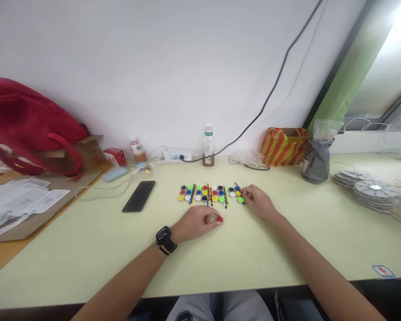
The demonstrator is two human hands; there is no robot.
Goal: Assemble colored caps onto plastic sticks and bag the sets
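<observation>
A person seated at a pale green table (254,263) holds a small red disc (220,219) between the thumb and index finger of the left hand (194,221), just above or on the near side of a compact array of coloured pieces; whether the disc touches the tabletop cannot be told. The right hand (259,203) reaches in from the right, its fingers bent and bunched at the array's right end, beside a yellow disc (238,194) and a green disc (241,200); whether they grip a piece cannot be told.

Thin coloured strips (193,194) lie between blocks of discs in red, blue, yellow, white, black and green. A black phone (138,196) rests to the left, and a bottle (208,147) stands on the far side by the wall.

The red disc looks light, stiff and hardly fragile, probably of plastic. Its smooth face could prove slippery, and a hard squeeze off-centre might shoot it from the fingers. The best hold is likely on opposite points of the rim, with fingertips alone, given how closely its neighbours sit. The strips appear slender and light, perhaps a little flexible, and would be best taken near mid-length.
</observation>
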